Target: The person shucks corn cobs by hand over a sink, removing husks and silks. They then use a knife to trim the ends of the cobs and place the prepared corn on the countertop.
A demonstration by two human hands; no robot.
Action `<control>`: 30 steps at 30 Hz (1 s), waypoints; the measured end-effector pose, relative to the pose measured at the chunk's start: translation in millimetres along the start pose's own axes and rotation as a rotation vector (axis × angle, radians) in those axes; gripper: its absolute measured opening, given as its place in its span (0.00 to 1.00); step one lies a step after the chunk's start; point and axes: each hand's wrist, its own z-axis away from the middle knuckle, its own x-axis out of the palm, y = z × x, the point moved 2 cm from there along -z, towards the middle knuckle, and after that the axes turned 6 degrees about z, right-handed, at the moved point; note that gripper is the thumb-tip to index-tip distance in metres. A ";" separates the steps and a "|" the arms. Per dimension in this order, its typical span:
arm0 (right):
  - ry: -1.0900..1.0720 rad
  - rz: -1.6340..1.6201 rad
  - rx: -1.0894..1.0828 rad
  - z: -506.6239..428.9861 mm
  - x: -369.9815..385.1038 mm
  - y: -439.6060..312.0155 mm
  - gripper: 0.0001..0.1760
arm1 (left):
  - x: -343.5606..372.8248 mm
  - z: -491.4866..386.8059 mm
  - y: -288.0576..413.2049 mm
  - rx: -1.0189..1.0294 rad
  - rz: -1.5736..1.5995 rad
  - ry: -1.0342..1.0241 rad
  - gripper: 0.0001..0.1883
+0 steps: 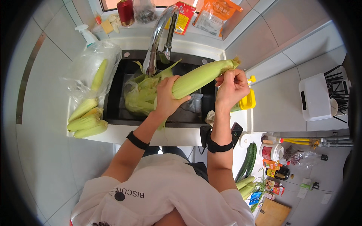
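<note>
My left hand (167,97) grips the lower end of an ear of corn in its green husk (202,77), which slants up to the right above the black sink (181,120). At the ear's silky tip, the fingers of my right hand (232,87) are bent and pinched at the husk; whether they hold a leaf or silk is hard to tell. Stripped corn husks (141,96) lie in a clear plastic bag in the sink, beneath and left of the ear. On the counter at the left rest several unhusked ears (87,124), and another ear (99,75) lies at a clear bag.
A chrome faucet (154,42) arches over the sink's back. Yellow container (249,99), phone (237,130) and white lid (244,140) are at the right. Cucumbers (248,161), more corn (245,186), bottles and a wooden board (273,213) line the right counter. Packets stand on the sill.
</note>
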 end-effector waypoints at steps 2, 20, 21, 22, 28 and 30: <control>-0.002 -0.012 0.008 0.3 2.8 -2.4 0.06 | 0.0 -2.6 -0.2 -0.061 0.140 -0.095 0.37; -0.104 -0.195 -0.003 8.1 17.3 5.5 0.04 | 7.8 -6.2 0.5 -0.277 0.550 -0.296 0.36; -0.178 -0.235 -0.012 8.4 17.4 9.9 0.06 | 7.8 -8.3 1.5 -0.318 0.567 -0.286 0.36; -0.245 -0.120 -0.060 10.8 15.3 14.3 0.18 | 6.4 -11.5 4.5 -0.291 0.639 -0.249 0.35; -0.824 -0.062 0.156 42.3 9.8 44.2 0.57 | -4.5 -34.5 17.8 -0.315 1.071 -0.300 0.23; -0.877 0.073 0.153 41.8 7.2 46.9 0.52 | -5.4 -35.5 20.2 -0.379 1.180 -0.217 0.22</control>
